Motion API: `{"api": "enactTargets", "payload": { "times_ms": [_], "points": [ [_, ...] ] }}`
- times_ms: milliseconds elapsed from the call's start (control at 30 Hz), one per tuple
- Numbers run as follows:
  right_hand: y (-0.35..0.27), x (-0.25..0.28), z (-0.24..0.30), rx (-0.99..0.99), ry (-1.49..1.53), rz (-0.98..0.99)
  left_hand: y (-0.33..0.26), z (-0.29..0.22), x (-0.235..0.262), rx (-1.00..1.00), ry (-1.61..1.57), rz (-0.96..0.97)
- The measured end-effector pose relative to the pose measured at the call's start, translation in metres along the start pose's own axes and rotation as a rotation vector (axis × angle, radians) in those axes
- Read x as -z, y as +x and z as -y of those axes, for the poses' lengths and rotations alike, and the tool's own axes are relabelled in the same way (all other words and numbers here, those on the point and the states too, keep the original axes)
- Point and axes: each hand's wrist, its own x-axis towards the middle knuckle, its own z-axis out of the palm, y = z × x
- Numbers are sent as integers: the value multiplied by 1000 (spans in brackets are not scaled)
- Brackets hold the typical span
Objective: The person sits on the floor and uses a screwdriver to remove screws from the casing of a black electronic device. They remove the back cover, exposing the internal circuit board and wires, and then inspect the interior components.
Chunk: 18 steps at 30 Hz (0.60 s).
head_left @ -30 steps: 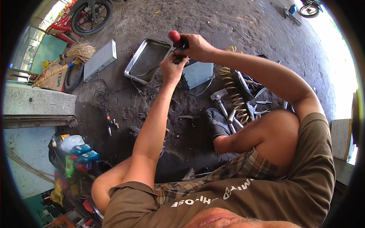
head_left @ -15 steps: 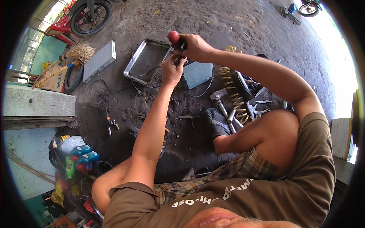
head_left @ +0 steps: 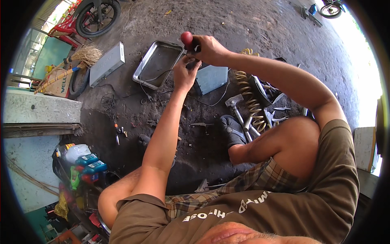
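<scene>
Around me on the dirt floor
A metal tray (head_left: 156,65), a straw broom (head_left: 83,57), a hammer (head_left: 237,106) and oil bottles (head_left: 83,162) lie about.

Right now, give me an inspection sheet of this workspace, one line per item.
Surface: dirty, dark concrete floor, stained and littered with small bits.
Job's things: red-knobbed tool gripped in the right hand; the left hand touches it from below; its tip is hidden.
Clutter: metal tray, grey box, blue-grey box, hammer, broom, bottles.
Grippers: both hands raised together over the floor, fingers closed around the tool.
Cables: yellow coiled hose; thin dark wire trailing from the tray.
Surroundings: motorbike wheel top left, concrete ledge at left, bright daylight at right.
</scene>
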Motion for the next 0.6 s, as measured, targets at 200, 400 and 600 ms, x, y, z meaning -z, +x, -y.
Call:
{"api": "enactTargets", "payload": {
  "times_ms": [200, 400, 600],
  "points": [
    [-1, -2, 4, -4, 28, -14, -4, 6, 0, 66, 29, -23],
    [-4, 0, 4, -36, 34, -21, -5, 2, 4, -58, 134, 36],
    [-1, -4, 2, 9, 42, -27, -3, 8, -5, 53, 4, -27]
  ]
}}
